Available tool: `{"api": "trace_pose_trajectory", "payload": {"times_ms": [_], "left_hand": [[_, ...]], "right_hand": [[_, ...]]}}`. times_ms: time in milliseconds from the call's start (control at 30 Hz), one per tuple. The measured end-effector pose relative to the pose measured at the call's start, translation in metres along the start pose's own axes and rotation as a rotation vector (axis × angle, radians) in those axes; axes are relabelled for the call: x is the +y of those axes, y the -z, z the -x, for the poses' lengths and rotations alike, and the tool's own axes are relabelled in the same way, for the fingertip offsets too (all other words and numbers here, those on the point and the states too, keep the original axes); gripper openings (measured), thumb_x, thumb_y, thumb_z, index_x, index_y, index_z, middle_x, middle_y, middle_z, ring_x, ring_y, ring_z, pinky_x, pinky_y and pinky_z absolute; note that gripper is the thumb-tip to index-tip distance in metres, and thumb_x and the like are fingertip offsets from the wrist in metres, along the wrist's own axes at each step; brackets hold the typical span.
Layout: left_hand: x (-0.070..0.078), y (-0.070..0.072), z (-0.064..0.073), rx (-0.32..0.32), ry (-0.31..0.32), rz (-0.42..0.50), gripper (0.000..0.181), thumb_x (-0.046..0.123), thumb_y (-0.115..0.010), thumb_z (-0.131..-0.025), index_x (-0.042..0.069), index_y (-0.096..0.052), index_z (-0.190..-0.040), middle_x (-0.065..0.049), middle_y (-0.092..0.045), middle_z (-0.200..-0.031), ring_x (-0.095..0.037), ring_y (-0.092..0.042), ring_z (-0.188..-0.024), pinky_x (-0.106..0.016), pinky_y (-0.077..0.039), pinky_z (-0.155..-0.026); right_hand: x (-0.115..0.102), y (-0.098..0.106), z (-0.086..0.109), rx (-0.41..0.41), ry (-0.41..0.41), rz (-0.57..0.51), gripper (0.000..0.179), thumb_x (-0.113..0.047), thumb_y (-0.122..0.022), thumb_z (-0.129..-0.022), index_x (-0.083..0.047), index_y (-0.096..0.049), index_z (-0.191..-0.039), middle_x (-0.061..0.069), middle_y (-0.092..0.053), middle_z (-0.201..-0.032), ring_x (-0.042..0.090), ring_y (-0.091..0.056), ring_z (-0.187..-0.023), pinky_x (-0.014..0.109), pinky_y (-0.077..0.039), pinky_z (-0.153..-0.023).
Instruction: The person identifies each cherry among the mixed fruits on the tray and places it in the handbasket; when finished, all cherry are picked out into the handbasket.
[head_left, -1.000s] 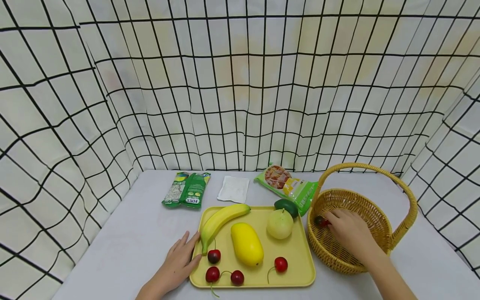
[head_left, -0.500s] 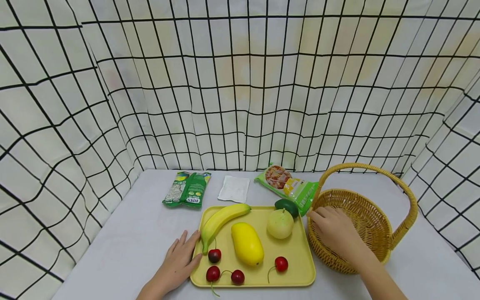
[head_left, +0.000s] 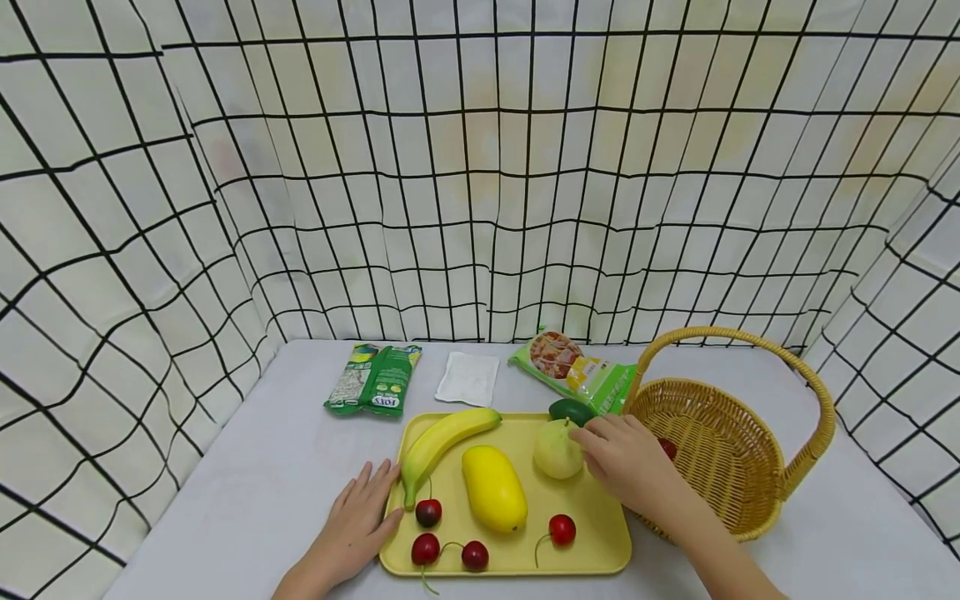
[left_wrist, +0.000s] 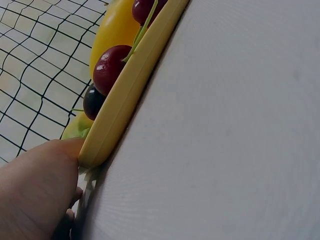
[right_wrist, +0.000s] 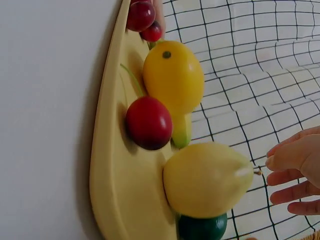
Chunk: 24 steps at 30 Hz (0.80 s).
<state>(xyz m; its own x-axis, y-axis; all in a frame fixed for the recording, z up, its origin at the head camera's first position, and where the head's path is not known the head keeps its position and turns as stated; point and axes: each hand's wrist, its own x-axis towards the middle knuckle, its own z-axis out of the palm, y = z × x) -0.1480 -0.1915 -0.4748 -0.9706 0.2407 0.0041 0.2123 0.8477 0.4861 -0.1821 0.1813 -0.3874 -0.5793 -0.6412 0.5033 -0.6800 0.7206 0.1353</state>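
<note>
My left hand [head_left: 354,521] rests at the left edge of the yellow tray [head_left: 592,542], fingers extended; in the left wrist view its thumb [left_wrist: 60,155] meets the rim. My right hand [head_left: 626,462] is over the tray's right side, its fingertips close by the stem of a pale green pear [head_left: 555,450]. In the right wrist view those loosely bent fingers [right_wrist: 285,177] are apart from the pear and hold nothing. Behind it lies a dark green oval fruit [head_left: 570,410], partly covered. One red cherry [head_left: 667,448] shows in the wicker basket [head_left: 738,467], half hidden by my right hand.
On the tray lie a banana [head_left: 442,446], a yellow mango-like fruit [head_left: 495,490] and several cherries [head_left: 562,529]. Behind it are a green snack bag [head_left: 378,379], a white packet [head_left: 467,379] and another green bag [head_left: 577,371]. The basket's tall handle [head_left: 817,400] arches upward.
My right hand has let go of a cherry in the basket and moved left, out over the rim, to the pear. The left hand stays at the tray's edge.
</note>
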Motion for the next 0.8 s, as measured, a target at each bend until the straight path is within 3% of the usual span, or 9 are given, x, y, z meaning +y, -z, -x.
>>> {"api": "trace_pose_trajectory", "payload": {"times_ms": [233, 600, 800], "left_hand": [[0.0, 0.001, 0.001, -0.005, 0.001, 0.002, 0.062, 0.039, -0.049, -0.094, 0.007, -0.029, -0.144, -0.016, -0.025, -0.147, -0.038, -0.01, -0.136, -0.057, -0.009, -0.106], [-0.002, 0.0, 0.002, -0.008, -0.002, 0.011, 0.063, 0.04, -0.048, -0.093, 0.007, -0.029, -0.143, -0.016, -0.026, -0.147, -0.038, -0.01, -0.136, -0.057, -0.009, -0.106], [-0.001, 0.0, 0.001, -0.002, -0.006, 0.007, 0.063, 0.039, -0.048, -0.093, 0.006, -0.029, -0.143, -0.016, -0.026, -0.147, -0.038, -0.01, -0.136, -0.057, -0.009, -0.106]], "right_hand": [[-0.016, -0.004, -0.014, 0.041, 0.058, -0.055, 0.025, -0.007, -0.069, -0.076, -0.013, -0.066, -0.1, -0.001, -0.062, -0.089, 0.016, -0.054, -0.077, 0.028, -0.045, -0.064], [-0.039, -0.015, -0.027, -0.021, 0.104, -0.059, 0.027, -0.009, -0.069, -0.077, -0.018, -0.064, -0.102, -0.003, -0.061, -0.091, 0.017, -0.055, -0.086, 0.033, -0.048, -0.077], [-0.049, -0.023, -0.032, -0.006, 0.159, -0.062, 0.029, -0.01, -0.071, -0.075, -0.019, -0.063, -0.101, -0.003, -0.061, -0.091, 0.016, -0.054, -0.084, 0.029, -0.046, -0.071]]}}
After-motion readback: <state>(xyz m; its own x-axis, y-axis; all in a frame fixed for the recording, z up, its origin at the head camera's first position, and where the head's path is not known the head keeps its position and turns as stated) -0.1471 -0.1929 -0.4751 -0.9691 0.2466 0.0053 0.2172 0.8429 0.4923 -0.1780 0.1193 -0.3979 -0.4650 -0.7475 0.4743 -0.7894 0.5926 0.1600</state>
